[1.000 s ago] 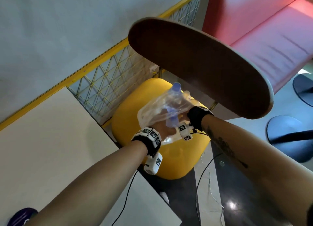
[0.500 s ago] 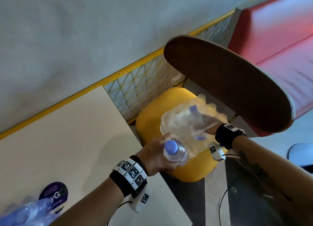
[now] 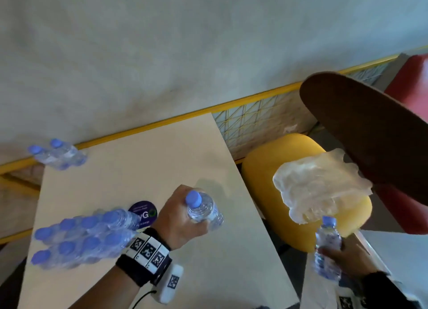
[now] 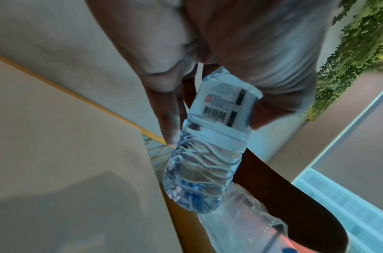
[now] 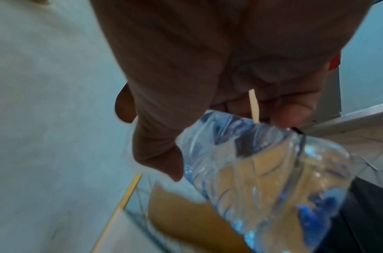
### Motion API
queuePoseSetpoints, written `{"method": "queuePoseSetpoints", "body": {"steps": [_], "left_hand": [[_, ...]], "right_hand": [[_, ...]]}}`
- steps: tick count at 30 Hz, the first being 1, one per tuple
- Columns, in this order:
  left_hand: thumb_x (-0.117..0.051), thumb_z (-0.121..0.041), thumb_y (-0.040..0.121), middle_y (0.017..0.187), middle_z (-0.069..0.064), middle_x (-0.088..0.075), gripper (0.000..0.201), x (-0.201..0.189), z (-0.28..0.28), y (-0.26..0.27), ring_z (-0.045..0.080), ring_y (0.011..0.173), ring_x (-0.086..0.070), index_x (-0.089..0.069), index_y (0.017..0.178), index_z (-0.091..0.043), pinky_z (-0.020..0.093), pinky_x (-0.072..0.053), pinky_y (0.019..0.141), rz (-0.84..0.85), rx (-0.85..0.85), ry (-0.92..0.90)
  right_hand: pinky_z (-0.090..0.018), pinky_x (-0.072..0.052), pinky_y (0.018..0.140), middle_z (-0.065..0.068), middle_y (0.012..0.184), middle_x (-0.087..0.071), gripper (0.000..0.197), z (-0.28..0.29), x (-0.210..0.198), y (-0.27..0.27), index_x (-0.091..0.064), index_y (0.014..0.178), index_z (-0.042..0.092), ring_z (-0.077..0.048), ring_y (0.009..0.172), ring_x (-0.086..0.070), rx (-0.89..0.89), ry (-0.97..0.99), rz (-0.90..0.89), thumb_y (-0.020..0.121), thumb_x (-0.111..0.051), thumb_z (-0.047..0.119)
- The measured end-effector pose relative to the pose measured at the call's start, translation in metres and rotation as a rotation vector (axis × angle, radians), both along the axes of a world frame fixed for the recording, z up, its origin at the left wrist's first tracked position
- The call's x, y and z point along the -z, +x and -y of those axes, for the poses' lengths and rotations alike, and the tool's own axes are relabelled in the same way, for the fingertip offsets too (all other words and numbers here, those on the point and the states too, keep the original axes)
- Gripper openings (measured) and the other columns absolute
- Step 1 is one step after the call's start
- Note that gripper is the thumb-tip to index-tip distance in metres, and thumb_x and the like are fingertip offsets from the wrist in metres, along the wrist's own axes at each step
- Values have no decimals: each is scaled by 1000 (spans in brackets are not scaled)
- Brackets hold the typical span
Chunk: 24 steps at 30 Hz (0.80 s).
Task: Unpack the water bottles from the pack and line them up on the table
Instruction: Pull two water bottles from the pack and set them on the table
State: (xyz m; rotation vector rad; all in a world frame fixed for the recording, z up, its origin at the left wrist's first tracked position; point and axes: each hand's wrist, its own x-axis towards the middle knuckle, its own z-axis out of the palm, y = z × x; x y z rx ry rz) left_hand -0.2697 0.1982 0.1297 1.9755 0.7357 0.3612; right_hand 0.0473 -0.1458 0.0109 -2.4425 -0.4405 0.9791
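My left hand [image 3: 183,216] grips a clear water bottle [image 3: 203,210] with a blue cap, held above the beige table [image 3: 143,169]; the left wrist view shows its ribbed body [image 4: 205,164] and barcode label under my fingers [image 4: 171,123]. My right hand [image 3: 347,255] holds a second bottle [image 3: 327,243] off the table's right edge, seen close in the right wrist view [image 5: 262,171]. The crumpled clear plastic wrap [image 3: 317,190] lies on the yellow stool [image 3: 266,169]. Several blue-capped bottles [image 3: 85,237] stand in two rows at the table's near left. Two more bottles [image 3: 58,154] stand at the far left corner.
A dark brown oval tabletop [image 3: 370,132] overhangs the stool on the right, with a red bench [image 3: 414,81] behind it. A yellow rail with wire mesh [image 3: 254,118] runs along the grey wall. A purple round sticker [image 3: 143,212] lies on the table by my left wrist.
My left hand carried its bottle from the stool to above the table. My right hand drew a second bottle out of the wrap, which now lies emptied on the stool. The view swung left.
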Motion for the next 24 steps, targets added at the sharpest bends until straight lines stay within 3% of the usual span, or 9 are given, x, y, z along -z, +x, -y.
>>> {"method": "queuePoseSetpoints", "body": {"steps": [2,4,6,8,10,13,15,18,24], "left_hand": [[-78,-50,57,107,-8,-66,50,-4,-18,-27,7,99,-67,-62,104,-44,25,-52,87,-53,-42,62],[-80,-53,56,104,-13,-67,50,-1,-41,-52,4,97,-68,-65,101,-37,21,-53,85,-119,-68,99],[-81,-52,58,99,-15,-67,45,5,-64,-71,2,93,-67,-64,97,-37,14,-49,79,-199,-82,135],[-82,-52,60,95,-15,-63,40,15,-86,-84,2,87,-64,-58,91,-42,19,-46,76,-277,-88,173],[-82,-50,61,96,-14,-62,41,25,-103,-94,7,88,-65,-59,95,-44,24,-49,78,-329,-75,200],[-83,-54,57,106,-15,-62,59,36,-123,-102,13,95,-65,-64,110,-39,29,-52,86,-398,-49,218],[-82,-53,56,102,-13,-62,55,44,-132,-105,16,91,-65,-65,105,-36,31,-54,84,-436,-14,238],[-79,-51,60,91,-12,-60,43,56,-144,-109,21,82,-63,-58,92,-33,35,-54,83,-498,38,270],[-79,-46,77,104,-4,-65,57,78,-158,-122,27,96,-65,-49,122,-30,50,-46,102,-600,189,310]], "right_hand": [[-41,-59,75,8,73,-76,24,-13,-12,-40,-72,88,24,-10,70,-72,-128,20,-34,72,-88,33],[-41,-58,75,10,77,-72,28,-37,-17,-77,-66,90,26,-11,75,-70,-289,59,-72,71,-87,31],[-30,-55,72,14,84,-67,38,-73,-24,-116,-63,91,33,-6,80,-66,-395,150,-16,61,-85,36],[-19,-50,70,17,97,-66,51,-117,-33,-152,-62,99,39,-1,87,-64,-466,224,35,55,-86,38],[-17,-50,70,19,101,-65,56,-163,-37,-186,-60,103,41,-2,90,-63,-541,284,35,54,-88,36],[-13,-46,80,17,108,-64,62,-225,-29,-229,-61,109,37,-2,93,-62,-612,344,57,52,-85,37],[-6,-40,83,16,109,-63,65,-260,-21,-255,-64,113,29,-4,94,-61,-622,365,60,52,-84,36],[-14,-44,83,15,108,-62,64,-298,-14,-289,-64,113,29,-7,94,-61,-605,341,59,52,-83,34],[-25,-49,81,9,107,-63,55,-339,-1,-335,-65,107,29,-15,92,-63,-575,234,88,56,-85,26]]}}
